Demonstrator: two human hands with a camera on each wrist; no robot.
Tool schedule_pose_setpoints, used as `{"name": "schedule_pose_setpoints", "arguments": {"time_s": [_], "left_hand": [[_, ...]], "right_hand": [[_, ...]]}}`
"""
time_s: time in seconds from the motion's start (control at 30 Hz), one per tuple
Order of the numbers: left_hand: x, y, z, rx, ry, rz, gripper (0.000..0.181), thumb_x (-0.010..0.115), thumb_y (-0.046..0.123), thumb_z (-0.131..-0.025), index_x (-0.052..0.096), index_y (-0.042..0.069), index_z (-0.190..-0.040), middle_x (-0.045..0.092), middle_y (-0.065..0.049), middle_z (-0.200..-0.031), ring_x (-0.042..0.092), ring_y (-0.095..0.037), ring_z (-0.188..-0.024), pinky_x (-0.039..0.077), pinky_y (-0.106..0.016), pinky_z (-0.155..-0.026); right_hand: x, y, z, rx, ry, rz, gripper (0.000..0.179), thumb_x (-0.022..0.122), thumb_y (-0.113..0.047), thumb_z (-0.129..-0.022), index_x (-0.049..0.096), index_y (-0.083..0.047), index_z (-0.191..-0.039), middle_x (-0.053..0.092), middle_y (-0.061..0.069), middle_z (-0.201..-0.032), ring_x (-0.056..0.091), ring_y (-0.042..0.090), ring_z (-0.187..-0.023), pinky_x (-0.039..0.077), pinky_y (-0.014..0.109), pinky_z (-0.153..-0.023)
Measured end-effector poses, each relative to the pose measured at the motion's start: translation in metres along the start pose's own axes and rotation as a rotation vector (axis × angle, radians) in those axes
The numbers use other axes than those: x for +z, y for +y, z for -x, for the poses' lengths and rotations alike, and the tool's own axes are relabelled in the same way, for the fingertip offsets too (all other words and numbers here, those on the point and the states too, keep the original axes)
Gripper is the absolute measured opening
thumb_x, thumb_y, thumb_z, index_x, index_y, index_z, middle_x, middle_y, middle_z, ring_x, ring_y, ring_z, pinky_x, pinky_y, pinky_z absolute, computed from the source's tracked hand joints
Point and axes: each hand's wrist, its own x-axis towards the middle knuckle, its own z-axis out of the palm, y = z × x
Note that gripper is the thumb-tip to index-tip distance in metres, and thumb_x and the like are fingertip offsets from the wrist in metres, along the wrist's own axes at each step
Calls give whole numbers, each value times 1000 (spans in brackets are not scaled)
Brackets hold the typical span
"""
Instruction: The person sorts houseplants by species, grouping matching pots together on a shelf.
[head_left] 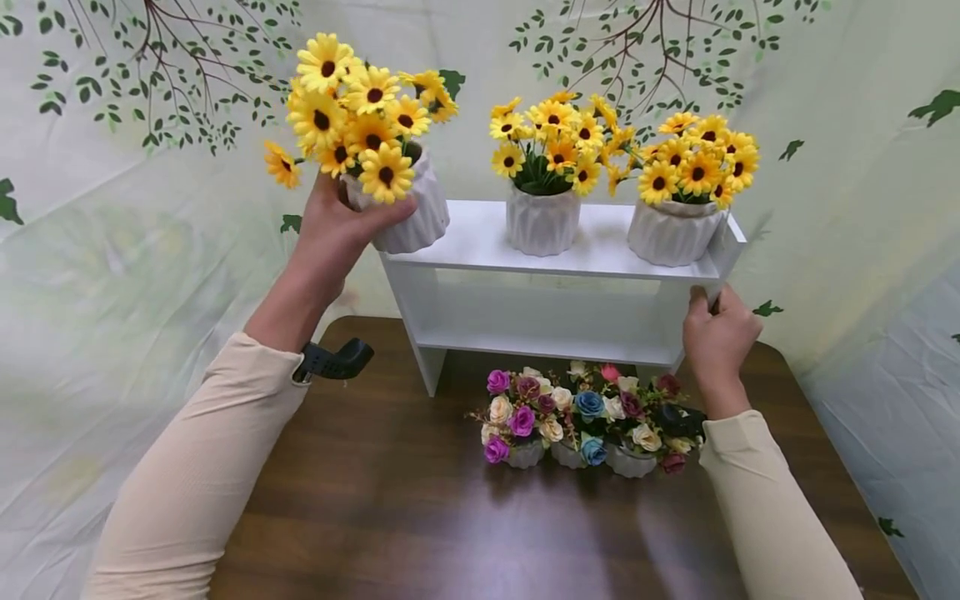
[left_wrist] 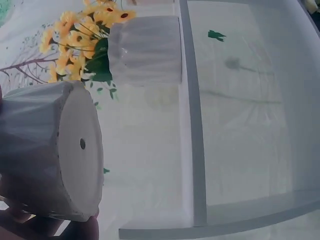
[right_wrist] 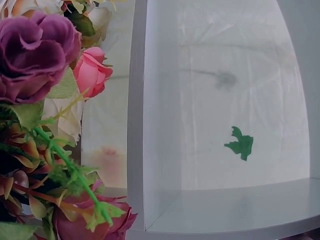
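My left hand [head_left: 337, 229] grips a white ribbed flowerpot [head_left: 426, 208] of yellow artificial daisies [head_left: 367, 112], tilted over the left end of a white two-tier shelf [head_left: 468, 243]. In the left wrist view, the pot's flat base [left_wrist: 80, 165] with its small round hole faces the shelf, apart from the top board. My right hand [head_left: 722, 337] holds the shelf's right side panel just under the top board, fingers curled at its edge. Two similar pots of yellow daisies, a middle pot [head_left: 543, 221] and a right pot [head_left: 672, 233], stand upright on the top board.
Below the shelf's front, several small pots [head_left: 632, 461] of purple, cream, blue and red artificial roses [head_left: 589, 405] stand in a row on the brown wooden table [head_left: 360, 492]. Behind hangs a pale curtain [head_left: 480, 50] printed with branches and leaves.
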Motion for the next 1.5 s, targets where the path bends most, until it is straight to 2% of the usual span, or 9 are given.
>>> {"name": "schedule_pose_setpoints", "arguments": {"time_s": [0.2,0.47,0.7,0.87,1.03,1.3,1.5], "left_hand": [[7,-5,-20,-70,37,-28,84,84,15,-76,37,29,-144,48,1,-146,44,-17,-133,37,-42,-114],[11,-3,-35,-172,77,-128,86,85,28,-77,34,23,-147,45,-1,-150,44,-16,-134,37,-38,-115],[23,-4,-47,-164,60,-204,82,85,29,-77,41,21,-145,52,-3,-145,50,-16,-128,43,-36,-110],[30,-9,-49,-185,56,-258,81,85,30,-78,40,23,-145,51,-2,-146,48,-15,-130,39,-34,-113],[39,-16,-50,-176,63,-345,77,84,35,-78,43,24,-143,53,-1,-145,49,-13,-130,39,-32,-113],[53,-29,-50,-199,58,-388,77,84,36,-78,45,23,-142,55,0,-144,50,-13,-130,40,-31,-112],[55,-38,-50,-250,73,-412,76,83,37,-78,45,23,-143,55,0,-144,51,-13,-130,41,-31,-111]], "right_hand": [[0,1,-1,6,-8,6,33,58,-6,-91,48,-3,-60,52,18,-58,25,-3,-52,20,22,-53],[0,0,-2,-3,-9,1,34,59,-7,-91,47,-3,-59,54,18,-57,25,-4,-51,21,21,-52],[-2,-1,-3,4,5,-3,32,59,-7,-91,49,-3,-61,55,18,-59,25,-6,-52,21,20,-53],[-2,-1,-1,8,-6,-5,32,59,-7,-91,48,-3,-61,54,18,-58,25,-6,-52,21,20,-52],[-2,0,-1,12,4,-4,33,59,-6,-91,47,-3,-60,54,18,-58,25,-5,-52,21,20,-52],[-1,0,0,13,5,0,33,59,-7,-91,47,-2,-60,55,19,-59,27,-4,-53,21,19,-52],[-1,0,0,6,9,2,33,59,-6,-89,47,-2,-59,53,18,-58,26,-4,-53,21,20,-52]]}}
